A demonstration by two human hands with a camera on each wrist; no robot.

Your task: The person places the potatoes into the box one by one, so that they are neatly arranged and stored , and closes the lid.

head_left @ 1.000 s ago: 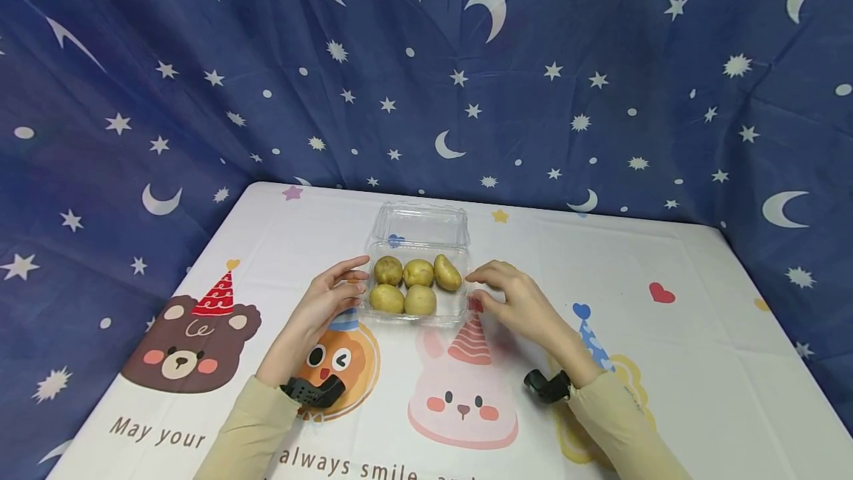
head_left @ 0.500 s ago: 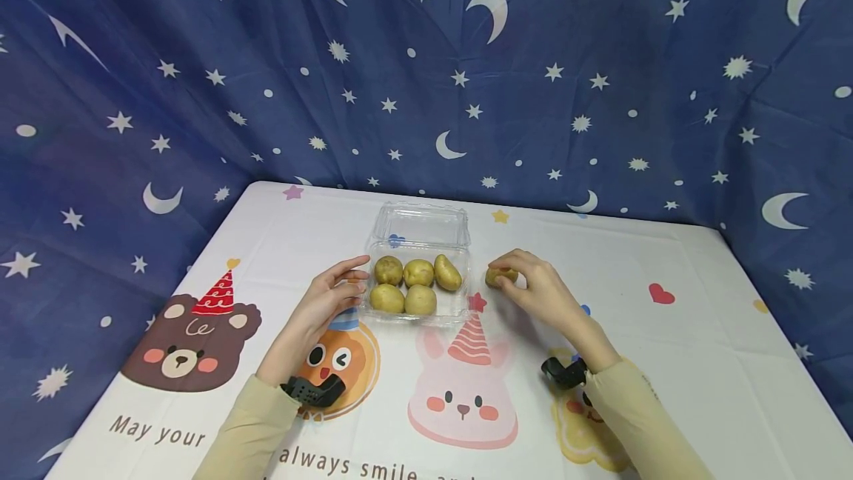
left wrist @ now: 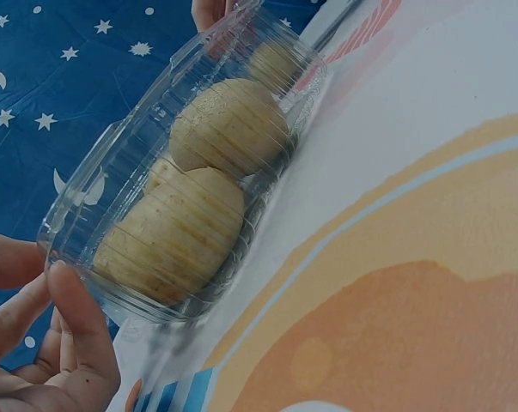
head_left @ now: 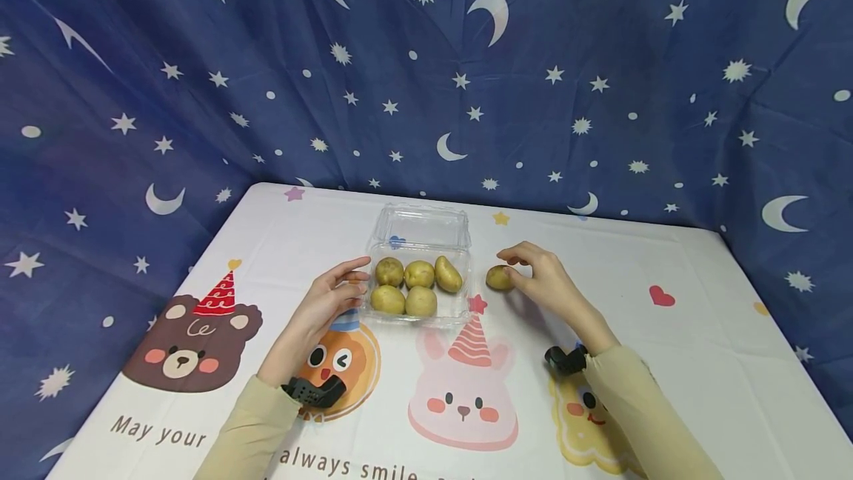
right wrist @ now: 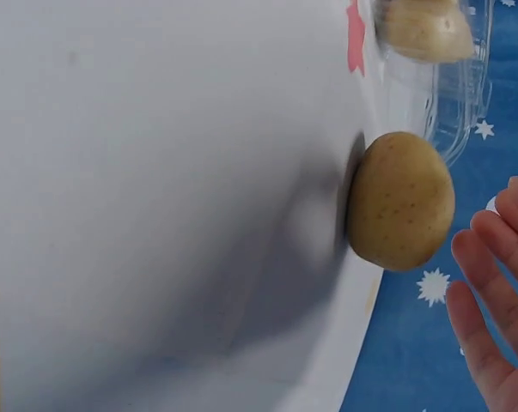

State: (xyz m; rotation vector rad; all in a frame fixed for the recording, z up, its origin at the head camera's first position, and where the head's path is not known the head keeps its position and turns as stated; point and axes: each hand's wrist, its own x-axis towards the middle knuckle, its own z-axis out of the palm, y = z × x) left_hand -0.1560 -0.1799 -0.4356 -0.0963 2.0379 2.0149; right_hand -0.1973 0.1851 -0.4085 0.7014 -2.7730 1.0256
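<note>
In the head view a clear plastic clamshell container (head_left: pixel 453 311) stands with its lid (head_left: pixel 423 226) raised at the back and several potatoes (head_left: pixel 418 274) inside. My left hand (head_left: pixel 326 302) is at its left side; the left wrist view has the thumb (left wrist: pixel 74 292) and a finger pinching the rim at one corner. To the right of the container a single potato (head_left: pixel 497 278) lies on the table. Over it, my right hand (head_left: pixel 543 284) has its fingers spread loosely. The right wrist view shows these fingers (right wrist: pixel 490 275) apart from the potato (right wrist: pixel 402 202).
A white cloth with printed cartoon animals covers the table (head_left: pixel 706 361). Behind it hangs a blue curtain (head_left: pixel 373 124) with moons and stars. A black wrist camera (head_left: pixel 315 392) sits on the left wrist, and another camera (head_left: pixel 565 360) on the right.
My right hand has moved right from the container's side to the single potato, covered it, then lifted its fingers off, leaving it in plain sight. The left hand stays in place.
</note>
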